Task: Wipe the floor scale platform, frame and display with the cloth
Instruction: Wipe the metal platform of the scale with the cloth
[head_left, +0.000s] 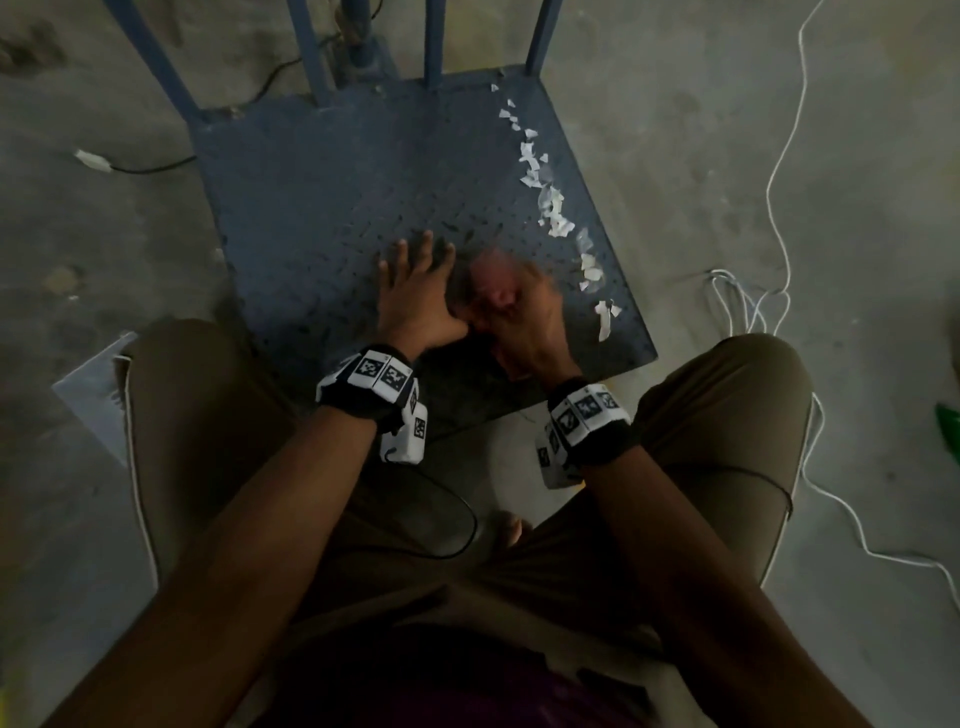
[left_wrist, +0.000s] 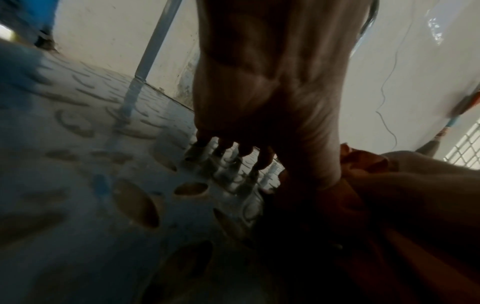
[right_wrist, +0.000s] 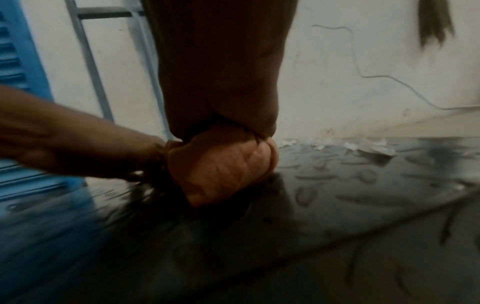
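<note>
So the person's crouched at the near edge of the blue floor scale platform (head_left: 322, 171), knees either side of the corner, and both hands are down on the checker plate close together. The right hand (head_left: 524, 312) is motion-blurred in the head view, but the right wrist view shows it bunched up tight around a wad of orange-pink cloth (right_wrist: 221, 164), with the cloth pressed onto the plate. The left hand (head_left: 415, 291) is just beside it, fingers spread and flat on the metal, holding nothing, looks like it's just bracing. The bit that matters for the next stroke: there's a line of white paper scraps (head_left: 550, 208) running along the right side of the platform, roughly from the far right corner down toward the near right edge, so its long axis goes away from the person. That trail sits to the right of and beyond the cloth, so the right hand is clearly the nearer one, and I'd guess it's a sweep outward to the right to push the scraps off the edge. The blue frame rails (head_left: 306, 52) stand at the far end, well apart from both hands and apparently still to be done. Can't see the display in any of the views.
</note>
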